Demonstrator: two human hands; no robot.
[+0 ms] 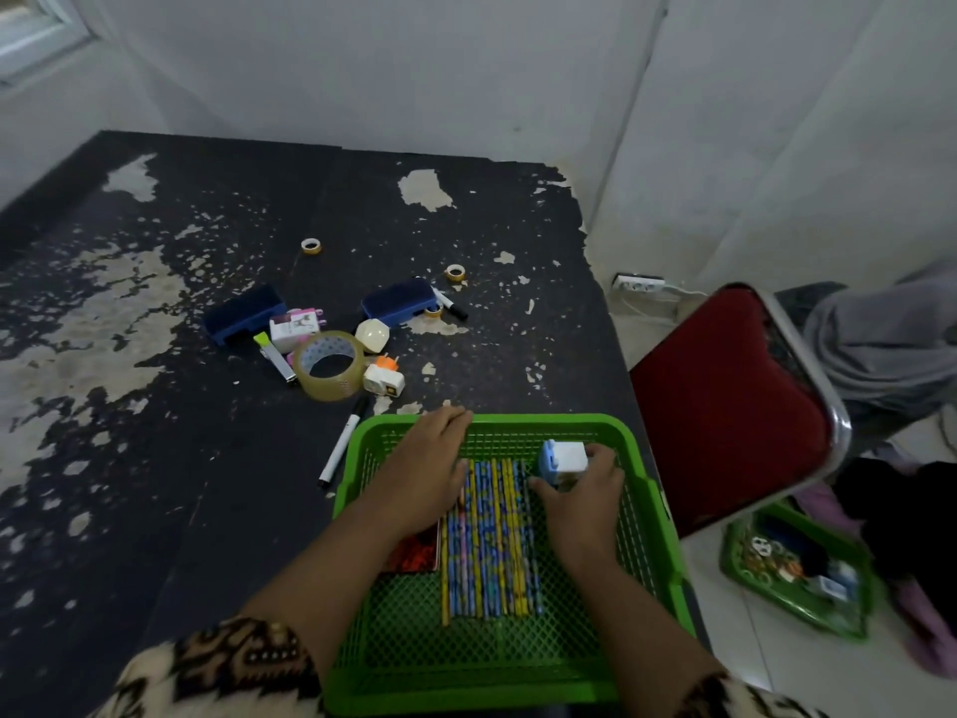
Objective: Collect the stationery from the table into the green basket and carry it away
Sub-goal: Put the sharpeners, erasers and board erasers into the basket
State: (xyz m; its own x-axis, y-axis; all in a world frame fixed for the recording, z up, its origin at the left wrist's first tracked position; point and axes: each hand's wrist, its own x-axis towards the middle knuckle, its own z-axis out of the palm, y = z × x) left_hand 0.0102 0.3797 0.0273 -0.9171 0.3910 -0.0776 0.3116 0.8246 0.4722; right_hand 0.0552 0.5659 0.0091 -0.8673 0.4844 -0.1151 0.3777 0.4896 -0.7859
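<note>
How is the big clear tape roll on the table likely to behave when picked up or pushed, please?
The big tape roll is a thick round ring, so probably stiff, and it could roll if tipped on edge. Its wide open core should let fingers hook it easily. A push would likely shift the small white-orange item beside it too.

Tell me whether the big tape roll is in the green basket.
No, the big tape roll lies on the table beyond the far rim of the green basket.
</note>
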